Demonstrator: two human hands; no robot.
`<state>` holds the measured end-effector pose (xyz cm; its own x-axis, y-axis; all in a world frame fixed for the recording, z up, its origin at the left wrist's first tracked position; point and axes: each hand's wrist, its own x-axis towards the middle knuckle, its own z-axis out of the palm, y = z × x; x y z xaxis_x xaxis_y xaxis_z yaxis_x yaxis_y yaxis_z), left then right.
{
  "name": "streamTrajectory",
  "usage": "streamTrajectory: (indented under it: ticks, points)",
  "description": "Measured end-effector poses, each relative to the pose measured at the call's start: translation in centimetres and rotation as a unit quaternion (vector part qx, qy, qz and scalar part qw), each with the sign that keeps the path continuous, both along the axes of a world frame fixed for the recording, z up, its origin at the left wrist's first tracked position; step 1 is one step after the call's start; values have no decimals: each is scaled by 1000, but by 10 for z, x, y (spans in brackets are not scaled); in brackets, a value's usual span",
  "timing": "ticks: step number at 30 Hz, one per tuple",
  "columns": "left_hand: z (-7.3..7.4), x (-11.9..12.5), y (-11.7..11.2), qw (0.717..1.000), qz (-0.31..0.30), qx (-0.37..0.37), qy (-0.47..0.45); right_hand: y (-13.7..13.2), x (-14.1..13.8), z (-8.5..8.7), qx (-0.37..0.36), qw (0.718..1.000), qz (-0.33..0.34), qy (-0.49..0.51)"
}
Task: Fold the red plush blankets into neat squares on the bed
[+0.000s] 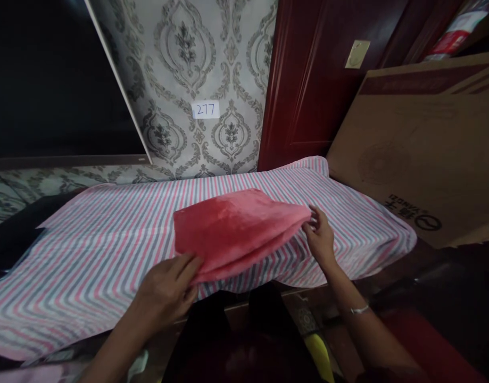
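Observation:
A folded red plush cloth (232,229) lies partly on the striped sheet (120,223), its near edge lifted so the folded layers show. My left hand (168,287) pinches the near left corner, thumb underneath and fingers on top. At the right corner, my right hand (320,234) grips the cloth between thumb and fingers, a thin bracelet on that wrist. The cloth stretches between both hands. Its far edge rests on the pink, white and grey stripes.
A large cardboard box (423,149) stands at the right against a dark red door (316,80). A television (56,80) hangs at the left. On the patterned wallpaper is a paper label (205,109) reading 277. Something yellow (319,356) shows below on the floor.

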<state>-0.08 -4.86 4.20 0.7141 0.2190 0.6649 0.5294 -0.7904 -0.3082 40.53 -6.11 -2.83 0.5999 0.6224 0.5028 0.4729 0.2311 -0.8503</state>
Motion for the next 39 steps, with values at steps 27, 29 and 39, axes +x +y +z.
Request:
streamTrajectory:
  ticks: [27, 29, 39]
  points:
    - [26, 14, 46, 970, -61, -228, -65, -53, -144, -25, -138, 760, 254, 583]
    - [30, 30, 94, 959, 3, -275, -71, -52, -146, -28, -137, 765, 245, 579]
    - [-24, 89, 234, 864, 164, -476, -11, -47, -148, -40, -118, 790, 240, 552]
